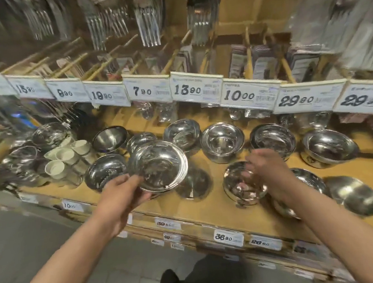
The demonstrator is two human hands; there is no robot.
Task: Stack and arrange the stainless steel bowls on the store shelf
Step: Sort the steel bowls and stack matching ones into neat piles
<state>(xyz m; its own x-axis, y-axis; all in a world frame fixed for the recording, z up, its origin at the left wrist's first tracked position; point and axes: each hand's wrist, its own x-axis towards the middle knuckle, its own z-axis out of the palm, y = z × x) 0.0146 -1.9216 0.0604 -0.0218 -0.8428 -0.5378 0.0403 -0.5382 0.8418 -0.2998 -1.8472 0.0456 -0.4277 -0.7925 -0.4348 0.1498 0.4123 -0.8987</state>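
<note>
My left hand (pixel 123 195) grips a steel bowl (pixel 159 165) by its near rim, mid-frame above the wooden shelf (pixel 210 208). My right hand (pixel 265 167) hovers over a footed bowl (pixel 241 187), fingers loosely curled; blur hides whether they touch it.

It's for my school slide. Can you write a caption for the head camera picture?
Left hand holds a steel bowl above the shelf while the right hand reaches over another bowl.

Warm, even light is cast from above; glare is thrown off the steel bowls (pixel 160 165), and motion blur and wide-angle bending are seen at the edges.
</note>
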